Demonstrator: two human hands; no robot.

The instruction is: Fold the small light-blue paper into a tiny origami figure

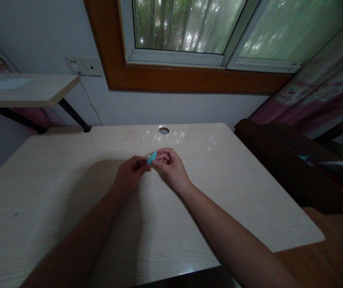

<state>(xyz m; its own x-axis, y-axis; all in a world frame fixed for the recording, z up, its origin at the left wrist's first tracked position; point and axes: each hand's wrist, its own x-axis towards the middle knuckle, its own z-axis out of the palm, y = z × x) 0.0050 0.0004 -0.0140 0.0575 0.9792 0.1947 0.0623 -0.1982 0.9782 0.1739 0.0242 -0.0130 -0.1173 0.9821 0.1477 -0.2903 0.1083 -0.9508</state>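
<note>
Between my two hands is a small, flat, light-blue piece [151,157], like a bit of paper or a small packet; it is too small to tell which. My left hand [131,171] pinches its left side between thumb and fingers. From the right, my right hand [171,166] grips the other side, thumb below and fingers curled above. Both hands are over the middle of the pale wood-grain desk [99,240], and fingertips cover part of the piece.
Toward the desk's back edge is a round cable hole [164,131]. A raised shelf [54,96] on black legs stands at the left, below a wall socket [84,67] with a white cord. A window [183,28] is behind; dark furniture [273,160] stands at the right.
</note>
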